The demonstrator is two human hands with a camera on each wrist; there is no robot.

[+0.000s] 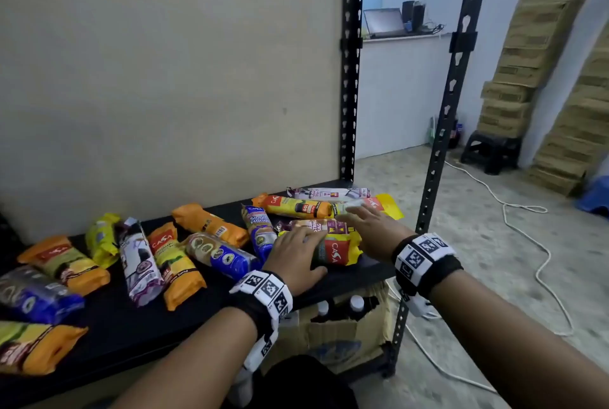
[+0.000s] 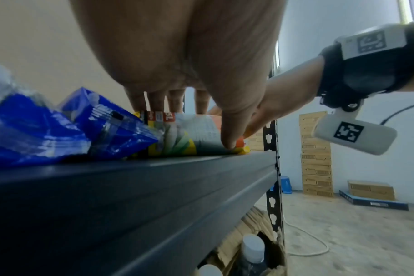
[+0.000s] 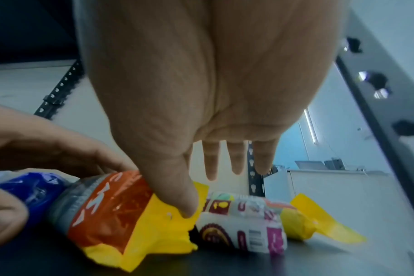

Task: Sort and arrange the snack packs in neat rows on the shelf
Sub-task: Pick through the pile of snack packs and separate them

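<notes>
Under the left hand's (image 1: 296, 252) fingers lies a yellow pack (image 1: 336, 248) with a red panel and a grey band. Just left of those fingers sit blue packs (image 1: 224, 255) printed with round emblems. Beyond the right hand's (image 1: 372, 227) fingertips — a white-and-purple pack (image 1: 329, 193) and an orange-and-yellow one (image 1: 293, 206). Both wristbands (image 1: 425, 258) are black, with white blocks bearing black square codes — the shelf (image 1: 115, 319) is black.

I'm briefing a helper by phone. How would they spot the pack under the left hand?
Start at the black shelf and go to its right end, by the front upright post. There the left hand lies on a yellow pack at the front edge. Unlike the blue pack beside it, it shows a red panel reading CASA.
</notes>
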